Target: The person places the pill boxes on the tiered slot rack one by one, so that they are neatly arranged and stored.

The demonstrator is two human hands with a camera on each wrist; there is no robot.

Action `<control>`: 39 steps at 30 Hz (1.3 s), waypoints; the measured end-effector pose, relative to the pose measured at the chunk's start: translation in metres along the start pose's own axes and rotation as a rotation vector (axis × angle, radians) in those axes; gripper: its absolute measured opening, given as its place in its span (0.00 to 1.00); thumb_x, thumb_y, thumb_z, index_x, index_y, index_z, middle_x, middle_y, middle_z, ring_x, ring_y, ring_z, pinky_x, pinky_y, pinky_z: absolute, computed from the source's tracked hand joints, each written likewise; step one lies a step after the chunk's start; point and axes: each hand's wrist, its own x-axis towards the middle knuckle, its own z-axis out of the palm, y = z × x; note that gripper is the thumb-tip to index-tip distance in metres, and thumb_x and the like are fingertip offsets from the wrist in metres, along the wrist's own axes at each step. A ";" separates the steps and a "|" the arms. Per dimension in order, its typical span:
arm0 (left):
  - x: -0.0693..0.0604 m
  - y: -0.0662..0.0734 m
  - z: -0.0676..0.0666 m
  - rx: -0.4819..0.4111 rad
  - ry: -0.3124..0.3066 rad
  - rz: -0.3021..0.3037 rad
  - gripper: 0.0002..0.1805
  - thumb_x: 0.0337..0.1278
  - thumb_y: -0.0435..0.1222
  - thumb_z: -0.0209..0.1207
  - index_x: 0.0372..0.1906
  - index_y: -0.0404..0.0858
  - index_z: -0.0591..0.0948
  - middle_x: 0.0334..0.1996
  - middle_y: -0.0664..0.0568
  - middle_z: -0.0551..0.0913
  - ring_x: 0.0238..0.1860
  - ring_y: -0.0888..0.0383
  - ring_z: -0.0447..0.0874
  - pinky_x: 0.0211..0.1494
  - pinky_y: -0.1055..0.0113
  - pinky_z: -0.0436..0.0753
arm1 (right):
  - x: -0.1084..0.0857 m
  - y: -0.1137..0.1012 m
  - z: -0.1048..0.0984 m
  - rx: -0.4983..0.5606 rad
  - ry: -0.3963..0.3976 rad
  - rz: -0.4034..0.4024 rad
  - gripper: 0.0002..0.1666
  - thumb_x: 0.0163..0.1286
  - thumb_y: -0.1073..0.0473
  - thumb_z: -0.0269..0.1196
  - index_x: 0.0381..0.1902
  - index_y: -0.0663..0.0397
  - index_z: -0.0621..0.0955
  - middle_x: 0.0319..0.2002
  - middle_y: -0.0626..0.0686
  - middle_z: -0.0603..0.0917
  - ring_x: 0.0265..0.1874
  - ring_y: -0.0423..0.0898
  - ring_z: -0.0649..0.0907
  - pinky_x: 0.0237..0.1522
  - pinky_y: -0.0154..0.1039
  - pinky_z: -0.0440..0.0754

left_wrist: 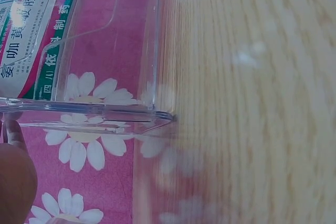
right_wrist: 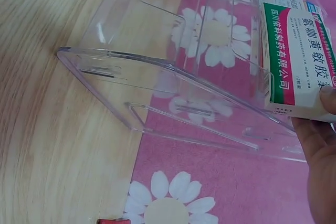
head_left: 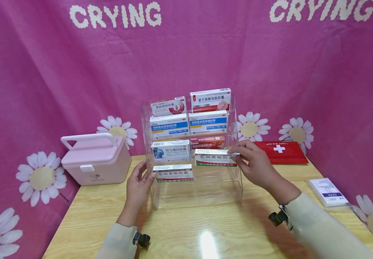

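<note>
A clear acrylic display rack (head_left: 218, 198) stands on the table, with medicine boxes on its tiers. My right hand (head_left: 254, 163) pinches the right end of a white medicine box (head_left: 217, 160) with a green and red lower band, thumb on its front. That box (right_wrist: 296, 61) is tilted at the rack's right side in the right wrist view. On the left, my left hand (head_left: 139, 183) grips the rack's side edge, its thumb by the end of a matching medicine box (head_left: 174, 173). The left wrist view shows only part of this hand (left_wrist: 16, 177) beside the clear side panel.
Blue-and-white boxes (head_left: 169, 126) and a red box (head_left: 207, 142) sit on higher tiers. A pink lidded case (head_left: 95, 162) stands at left. A red first aid pouch (head_left: 283, 153) and a stack of white packs (head_left: 328, 192) lie at right. A pink curtain (head_left: 186, 54) hangs behind.
</note>
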 end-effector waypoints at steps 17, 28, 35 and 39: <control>-0.001 0.000 -0.003 -0.013 -0.008 -0.023 0.34 0.69 0.18 0.64 0.78 0.28 0.71 0.72 0.31 0.76 0.70 0.56 0.79 0.71 0.77 0.83 | -0.007 -0.004 0.027 -0.122 -0.172 0.013 0.19 0.69 0.72 0.73 0.53 0.47 0.87 0.56 0.52 0.82 0.61 0.55 0.84 0.60 0.56 0.92; 0.002 0.000 -0.005 0.009 -0.009 -0.066 0.34 0.71 0.21 0.65 0.78 0.31 0.72 0.73 0.34 0.76 0.68 0.59 0.79 0.68 0.78 0.85 | -0.006 -0.009 0.039 -0.211 -0.182 0.059 0.19 0.70 0.75 0.70 0.53 0.52 0.85 0.55 0.53 0.82 0.58 0.54 0.86 0.62 0.54 0.92; 0.002 -0.003 -0.004 0.015 -0.002 -0.056 0.33 0.70 0.21 0.65 0.78 0.30 0.72 0.73 0.33 0.77 0.67 0.61 0.80 0.68 0.78 0.84 | -0.011 -0.013 0.044 -0.218 -0.190 0.105 0.22 0.69 0.74 0.71 0.57 0.50 0.84 0.57 0.54 0.82 0.60 0.55 0.85 0.60 0.54 0.93; 0.002 -0.003 -0.003 0.021 -0.002 -0.031 0.33 0.70 0.20 0.65 0.78 0.29 0.72 0.72 0.32 0.77 0.70 0.56 0.78 0.69 0.78 0.83 | -0.014 -0.012 0.046 -0.200 -0.158 0.098 0.24 0.70 0.72 0.71 0.60 0.50 0.83 0.58 0.53 0.82 0.59 0.54 0.85 0.61 0.54 0.93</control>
